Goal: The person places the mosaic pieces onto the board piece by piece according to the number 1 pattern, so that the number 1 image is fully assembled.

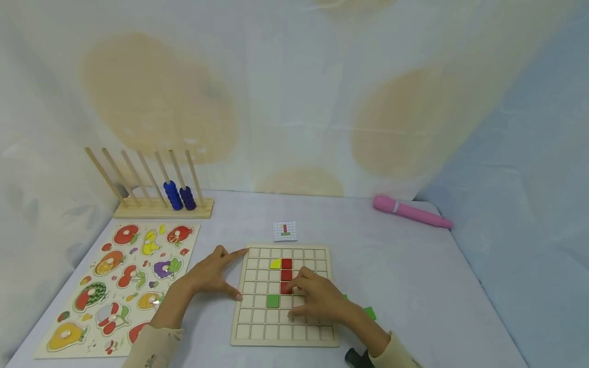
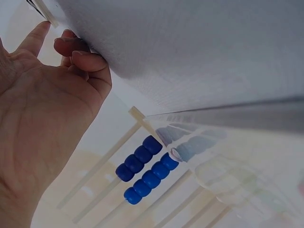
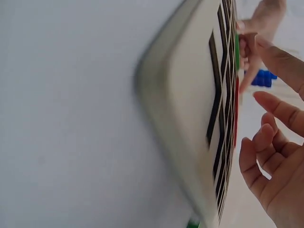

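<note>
A wooden grid board (image 1: 284, 343) lies on the white table with a column of three red tiles (image 1: 286, 275), a yellow tile (image 1: 275, 264) and a green tile (image 1: 273, 301) on its squares. My left hand (image 1: 207, 271) steadies the board's left edge with spread thumb and index finger; its other fingers are bent. Above the grid is my right hand (image 1: 318, 295), an index fingertip at the lowest red tile. In the right wrist view, this hand's thumb and index finger (image 3: 280, 111) stand apart with nothing between them. Behind the board lies a small pattern card (image 1: 285, 231).
Green tiles (image 1: 370, 313) lie right of the board, partly hidden by the right arm. A fruit puzzle board (image 1: 103, 276) is at left, an abacus (image 1: 156, 208) behind it. A pink marker-shaped object (image 1: 411, 211) lies back right, a black object (image 1: 356, 358) near the right sleeve.
</note>
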The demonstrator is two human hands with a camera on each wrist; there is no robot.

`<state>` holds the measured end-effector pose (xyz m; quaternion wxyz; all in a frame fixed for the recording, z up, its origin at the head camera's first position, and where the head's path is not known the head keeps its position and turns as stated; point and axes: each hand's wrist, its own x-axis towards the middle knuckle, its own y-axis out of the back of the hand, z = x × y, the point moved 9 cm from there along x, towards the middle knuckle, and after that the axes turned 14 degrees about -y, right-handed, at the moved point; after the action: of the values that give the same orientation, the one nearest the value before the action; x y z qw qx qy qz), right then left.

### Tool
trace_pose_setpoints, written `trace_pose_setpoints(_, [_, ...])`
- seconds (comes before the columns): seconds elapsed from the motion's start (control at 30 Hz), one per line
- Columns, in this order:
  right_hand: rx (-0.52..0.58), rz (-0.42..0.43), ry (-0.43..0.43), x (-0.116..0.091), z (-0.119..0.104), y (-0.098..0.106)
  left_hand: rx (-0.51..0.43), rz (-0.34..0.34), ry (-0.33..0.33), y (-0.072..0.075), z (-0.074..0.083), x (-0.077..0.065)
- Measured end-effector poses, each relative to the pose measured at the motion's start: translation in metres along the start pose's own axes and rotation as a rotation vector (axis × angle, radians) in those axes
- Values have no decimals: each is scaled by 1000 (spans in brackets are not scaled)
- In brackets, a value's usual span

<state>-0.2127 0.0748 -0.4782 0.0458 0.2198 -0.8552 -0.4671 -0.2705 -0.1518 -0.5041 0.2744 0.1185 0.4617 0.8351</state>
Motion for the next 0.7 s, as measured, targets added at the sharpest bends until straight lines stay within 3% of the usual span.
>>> trace_pose_setpoints(0.43, [172,34,-84,-20,41,31,-8,-4,13,0,-2,0])
trace_pose_setpoints(0.7, [168,88,-110,-31,63,42,-11,-3,2,1,0,0])
